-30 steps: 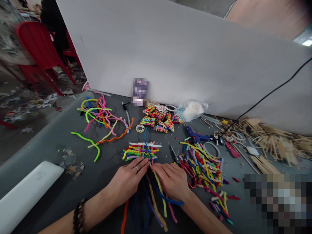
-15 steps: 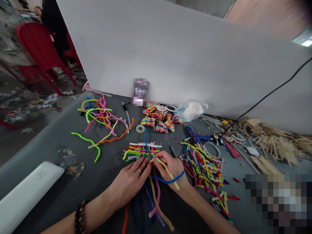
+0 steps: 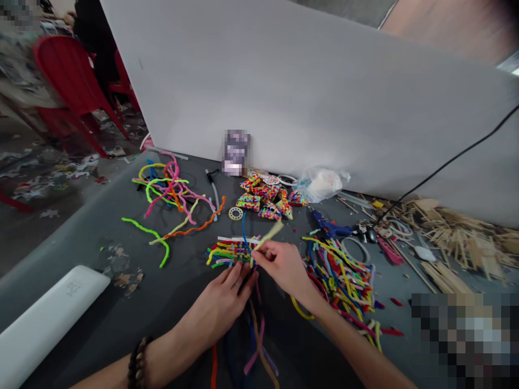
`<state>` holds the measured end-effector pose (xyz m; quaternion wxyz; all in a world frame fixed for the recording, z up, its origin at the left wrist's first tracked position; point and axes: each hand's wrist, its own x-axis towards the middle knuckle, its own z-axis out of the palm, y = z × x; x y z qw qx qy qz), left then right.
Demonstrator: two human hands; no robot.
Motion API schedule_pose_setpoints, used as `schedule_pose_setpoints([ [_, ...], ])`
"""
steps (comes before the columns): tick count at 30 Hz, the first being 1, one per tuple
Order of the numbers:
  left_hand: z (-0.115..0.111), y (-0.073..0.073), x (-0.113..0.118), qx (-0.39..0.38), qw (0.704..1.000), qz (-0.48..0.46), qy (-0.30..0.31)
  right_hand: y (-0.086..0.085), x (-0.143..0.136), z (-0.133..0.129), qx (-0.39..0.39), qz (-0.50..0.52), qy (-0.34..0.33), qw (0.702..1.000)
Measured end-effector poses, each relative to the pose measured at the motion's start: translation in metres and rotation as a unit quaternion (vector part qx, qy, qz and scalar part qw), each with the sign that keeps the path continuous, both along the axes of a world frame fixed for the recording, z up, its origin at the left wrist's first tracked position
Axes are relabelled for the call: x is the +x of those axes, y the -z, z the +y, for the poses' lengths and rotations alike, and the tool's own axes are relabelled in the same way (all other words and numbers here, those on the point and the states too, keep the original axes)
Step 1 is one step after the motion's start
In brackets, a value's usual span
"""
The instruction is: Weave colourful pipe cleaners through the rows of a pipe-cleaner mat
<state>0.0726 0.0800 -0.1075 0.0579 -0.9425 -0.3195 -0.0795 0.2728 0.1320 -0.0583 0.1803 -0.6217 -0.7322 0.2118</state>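
R hand [image 3: 284,266] pinches yellow pipe cleaner [image 3: 271,234], lifted w/ tip up; L hand [image 3: 227,300] presses flat, fingers together, on woven strips [image 3: 231,252].

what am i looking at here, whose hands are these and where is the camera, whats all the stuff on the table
There is no machine here: these are one person's two bare hands, filmed by a camera worn on their head that looks forward and down.

The right hand pinches a pale yellow pipe cleaner in its fingers and lifts its end off the table. The left hand, with a ring and a bead bracelet, lies flat on loose strands hanging from a small woven mat of pipe cleaners.

On the grey table lie more pipe cleaners in a pile to the right, curly ones on the left, bright woven triangles, a blue glue gun and wooden sticks. A white board stands behind.
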Motion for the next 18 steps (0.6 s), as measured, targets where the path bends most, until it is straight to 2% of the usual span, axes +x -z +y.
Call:
schedule_pose_setpoints([
  [4,0.001,0.0,0.0,0.006,1.0,0.007,0.012,0.003,-0.004,0.012,0.011,-0.089,0.008,0.996],
  [9,0.003,0.0,-0.001,-0.006,1.0,0.006,0.026,0.009,-0.01,0.014,0.017,-0.122,0.016,0.992],
  [14,0.004,0.002,-0.005,-0.024,0.999,-0.013,0.02,0.012,0.0,-0.002,0.039,-0.11,0.028,0.993],
  [18,0.003,0.001,-0.006,-0.025,0.999,-0.02,0.014,0.022,0.013,-0.023,0.067,-0.085,0.022,0.994],
])
